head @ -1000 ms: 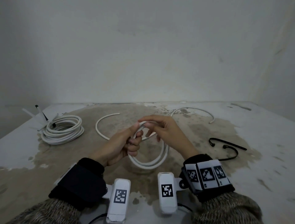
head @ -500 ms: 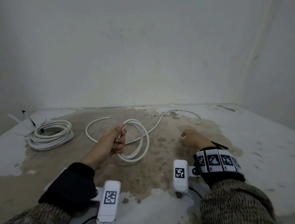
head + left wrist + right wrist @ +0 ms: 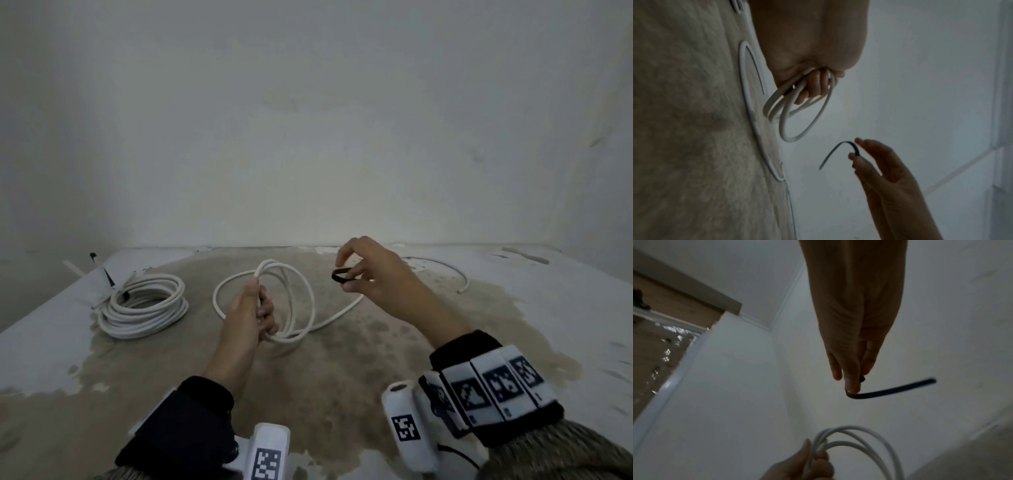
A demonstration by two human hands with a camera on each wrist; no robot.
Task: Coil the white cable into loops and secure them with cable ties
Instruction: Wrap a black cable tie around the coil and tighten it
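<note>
A: Held in the left hand [image 3: 251, 310]?
B: Fingers curled round a few loops of the white cable [image 3: 297, 301], gathered and raised just above the middle of the table [image 3: 548, 308]. Not fully coiled: a long tail trailing along the tabletop toward the far right corner.

A: And the right hand [image 3: 378, 274]?
B: Raised beside the loops, not touching them. Thumb and forefinger pinching a black cable tie [image 3: 342, 275], bent into a curve; other fingers loosely extended.

A: Done so far?
B: Toward the far left corner, a finished bundle [image 3: 144, 306] lying flat, seemingly bound with a dark tie; a few loose white ties [image 3: 73, 268] beside it. Probably an earlier cable, completed.

A: Left to do?
B: Likely taking in the tail, then wrapping the black tie round the gripped loops and cinching it. No tie on this coil yet.
</note>
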